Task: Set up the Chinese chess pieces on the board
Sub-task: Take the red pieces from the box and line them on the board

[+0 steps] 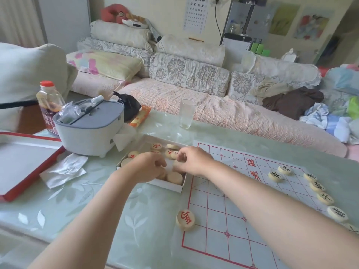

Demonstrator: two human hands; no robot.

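Note:
A white cardboard box (168,188) holding several round wooden chess pieces (174,178) sits left of the paper board (229,214) with its red grid. Both my hands are inside the box. My left hand (146,166) is curled down over the pieces at the near side, and whether it holds one is hidden. My right hand (195,162) pinches a piece at the box's far right part with fingertips and thumb. One red-marked piece (185,219) lies on the board's left edge. Several black-marked pieces (317,186) line the board's right edge, with two more (275,176) one column in.
A grey and white lidded container (91,131) stands behind the box, beside a bottle (49,105) and a black bag (130,106). A drinking glass (186,113) stands at the table's far edge. A red-rimmed tray (23,167) and crumpled paper (64,169) lie at the left. A sofa lies beyond.

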